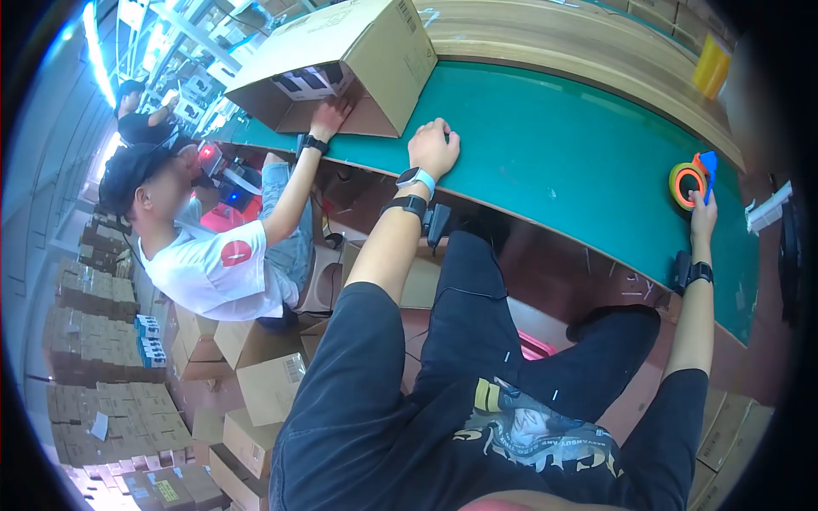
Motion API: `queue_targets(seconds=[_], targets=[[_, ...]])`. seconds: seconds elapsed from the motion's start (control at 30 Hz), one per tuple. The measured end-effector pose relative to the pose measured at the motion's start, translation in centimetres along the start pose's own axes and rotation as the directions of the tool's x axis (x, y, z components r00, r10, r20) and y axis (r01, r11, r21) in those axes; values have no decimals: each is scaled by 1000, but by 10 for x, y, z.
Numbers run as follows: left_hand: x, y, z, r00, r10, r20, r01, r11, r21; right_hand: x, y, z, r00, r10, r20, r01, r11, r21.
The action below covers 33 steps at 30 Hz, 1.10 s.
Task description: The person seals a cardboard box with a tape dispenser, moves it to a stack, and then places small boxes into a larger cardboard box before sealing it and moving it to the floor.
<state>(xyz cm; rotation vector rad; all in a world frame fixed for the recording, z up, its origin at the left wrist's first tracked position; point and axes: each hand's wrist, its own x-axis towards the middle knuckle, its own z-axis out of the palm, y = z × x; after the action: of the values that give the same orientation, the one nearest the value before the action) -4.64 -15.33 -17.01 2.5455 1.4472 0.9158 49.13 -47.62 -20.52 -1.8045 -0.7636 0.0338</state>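
My left hand point(434, 147) rests closed on the green tabletop point(545, 145), fingers curled in, with nothing visible in them. Just beyond it, a large cardboard box point(366, 51) lies on its side, its opening towards me. Small white-and-black packages point(313, 83) sit inside that box. At the far right of the table, my right hand point(703, 215) is closed on a tape dispenser point(707, 166), which has a blue body and a yellow-and-orange roll. A co-worker's hand point(332, 117) reaches into the mouth of the box.
On my left sits a co-worker in a white shirt point(209, 264), near the table edge. Stacked cartons point(111, 417) fill the floor at lower left, and more boxes point(724, 434) stand at lower right. A wooden ledge point(554, 38) runs along the table's far side.
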Motion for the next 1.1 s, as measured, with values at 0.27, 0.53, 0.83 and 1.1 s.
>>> queue_targets(seconds=[0.27,0.53,0.83,1.1], targets=[[1,1,0,1000,-3,15,3,1000,19,-5,-6,0,1000,12,-1,-12,1000,-15],[5,-1,3,998,33,-48,-32,999,22,4,3,-2,1000,17,20,-16,1000,-5],[3,-1,3,991,114,-72,-112,993,30,-4,-1,6,1000,-5,22,2,991,131],[3,10,0,986,121,-111,-118,992,37,14,19,-7,995,23,97,-27,999,43]])
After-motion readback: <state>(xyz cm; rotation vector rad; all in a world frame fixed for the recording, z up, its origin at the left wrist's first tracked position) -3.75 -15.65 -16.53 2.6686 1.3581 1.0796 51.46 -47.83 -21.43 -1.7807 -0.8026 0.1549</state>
